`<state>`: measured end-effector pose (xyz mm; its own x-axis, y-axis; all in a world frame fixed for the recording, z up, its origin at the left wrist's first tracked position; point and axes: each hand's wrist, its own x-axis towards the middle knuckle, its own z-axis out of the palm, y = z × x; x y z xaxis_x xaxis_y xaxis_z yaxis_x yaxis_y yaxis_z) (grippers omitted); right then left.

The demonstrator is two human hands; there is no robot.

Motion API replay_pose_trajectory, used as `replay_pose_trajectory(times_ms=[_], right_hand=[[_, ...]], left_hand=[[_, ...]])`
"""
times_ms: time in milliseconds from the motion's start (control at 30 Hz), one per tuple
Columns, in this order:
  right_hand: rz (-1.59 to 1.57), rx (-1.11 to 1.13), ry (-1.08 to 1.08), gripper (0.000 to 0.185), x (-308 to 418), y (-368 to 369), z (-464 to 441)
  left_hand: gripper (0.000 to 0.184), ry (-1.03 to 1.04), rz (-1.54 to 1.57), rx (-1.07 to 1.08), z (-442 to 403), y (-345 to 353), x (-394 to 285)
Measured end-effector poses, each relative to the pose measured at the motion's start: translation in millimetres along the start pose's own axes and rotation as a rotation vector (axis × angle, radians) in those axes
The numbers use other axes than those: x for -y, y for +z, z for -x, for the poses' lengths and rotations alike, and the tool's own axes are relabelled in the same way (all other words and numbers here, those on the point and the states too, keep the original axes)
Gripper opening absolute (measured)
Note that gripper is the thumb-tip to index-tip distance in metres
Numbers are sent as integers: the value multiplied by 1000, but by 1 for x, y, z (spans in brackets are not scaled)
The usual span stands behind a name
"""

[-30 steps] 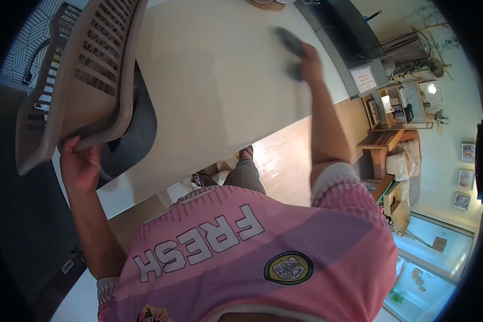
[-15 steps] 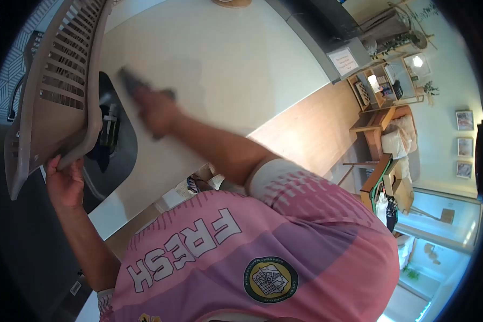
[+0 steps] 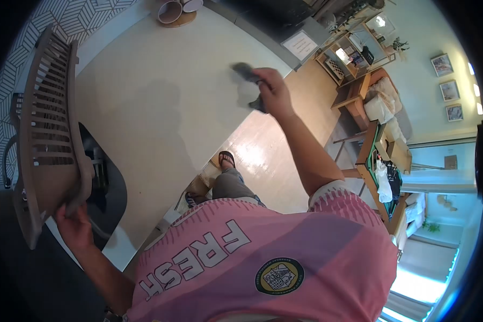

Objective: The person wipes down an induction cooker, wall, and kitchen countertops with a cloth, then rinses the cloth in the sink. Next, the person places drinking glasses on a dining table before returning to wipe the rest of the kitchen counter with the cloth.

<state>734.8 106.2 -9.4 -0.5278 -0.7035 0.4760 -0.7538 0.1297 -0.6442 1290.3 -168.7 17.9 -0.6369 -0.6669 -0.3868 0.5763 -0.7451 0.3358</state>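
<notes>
A brown slatted plastic basket (image 3: 53, 188) is tilted up at the left, over part of the dark sink (image 3: 112, 185). The fingers of my left hand (image 3: 76, 228) are wrapped round its lower rim. Out over the right part of the pale countertop (image 3: 139, 96), my right hand (image 3: 276, 94) is closed on a dark cloth (image 3: 244, 71), whose ends stick out on both sides of the fingers and are slightly blurred. In the sink, partly hidden by the basket, stands a dark bottle (image 3: 99, 174).
Round containers on a wooden tray (image 3: 180, 20) stand at the counter's far edge. A dark cooktop or appliance (image 3: 271, 19) and a white sign (image 3: 299, 44) are at the back right. The faucet (image 3: 8, 161) is behind the basket. Below the counter edge, my feet show on the floor.
My right hand has swung from the right side of the counter toward the sink and back right with the cloth. My left hand still holds the basket, and the view has shifted.
</notes>
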Motion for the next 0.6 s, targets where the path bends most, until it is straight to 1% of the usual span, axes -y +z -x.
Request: replay_pose_trajectory(times_ms=[33, 100, 133, 167, 200, 233, 267, 300, 367, 433, 467, 500, 533, 567, 600], right_hand=[[4, -8, -2, 34, -18, -9, -7], [400, 51, -17, 39, -51, -16, -14], [402, 51, -13, 39, -74, -9, -13], [609, 150, 106, 44, -98, 2, -11], [812, 251, 226, 49, -102, 9, -14], [801, 280, 262, 53, -109, 9, -19], [801, 289, 262, 53, -119, 10, -30], [778, 279, 268, 53, -130, 14, -45], [761, 268, 269, 52, -128, 25, -67], [881, 394, 217, 53, -111, 56, -84], [783, 424, 83, 54, -89, 74, -82], [591, 274, -81, 51, -88, 113, -68], [406, 288, -155, 47, -48, 125, -58], [298, 502, -175, 45, -10, 136, -58], [101, 486, -163, 44, 22, 137, -40]], left_hand=[[45, 20, 4, -27, -1, 4, 2], [46, -24, 12, 18, -3, 1, 1], [47, -62, 21, 56, -3, 1, 2], [47, -65, 20, 54, -1, 1, 4], [48, -30, 5, 0, 1, 6, 6], [49, 6, -10, -55, 2, 12, 8], [49, 5, -7, -63, 4, 19, 14], [47, -7, 12, -42, 4, 31, 20], [45, -24, 24, -23, -1, 47, 26], [45, 20, 13, -62, 2, 53, 30], [45, 1, 9, -66, 0, 52, 28], [47, -32, 81, -50, -2, 45, 23], [50, -59, 155, -35, -5, 40, 20], [50, -86, 178, -17, -7, 40, 20], [50, -84, 180, -21, -7, 42, 25]])
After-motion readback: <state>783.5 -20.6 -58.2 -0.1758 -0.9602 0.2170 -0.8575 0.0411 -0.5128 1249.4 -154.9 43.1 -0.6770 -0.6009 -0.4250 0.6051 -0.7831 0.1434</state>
